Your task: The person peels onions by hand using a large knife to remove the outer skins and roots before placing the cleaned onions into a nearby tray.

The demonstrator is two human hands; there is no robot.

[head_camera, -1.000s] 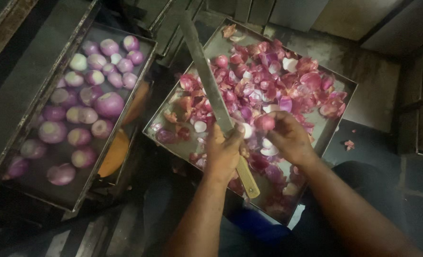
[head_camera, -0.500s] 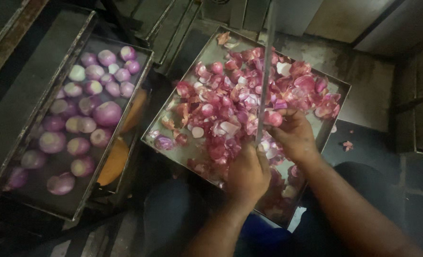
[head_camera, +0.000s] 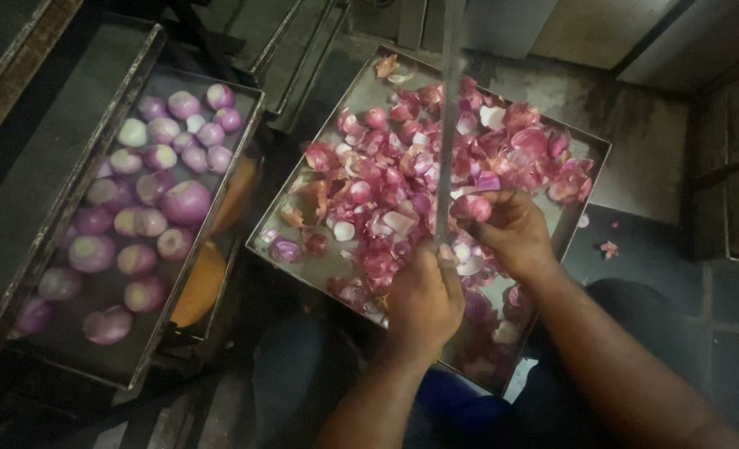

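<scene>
Two hands: left hand (head_camera: 423, 301) grips knife (head_camera: 448, 125), right hand (head_camera: 515, 233) holds onion (head_camera: 472, 207)

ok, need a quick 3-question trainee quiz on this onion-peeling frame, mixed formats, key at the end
1. True or false: the left hand grips the handle of the long knife, whose blade points up and away from the person.
2. Multiple choice: what does the right hand hold? A) a red onion B) an orange bowl C) a cloth
3. Fill in: the peeled onions lie in the dark tray on the person's ____ side, apart from the metal tray of skins and onions.

Key: 1 true; 2 A, the red onion sits at the fingertips beside the blade; 3 left.
</scene>
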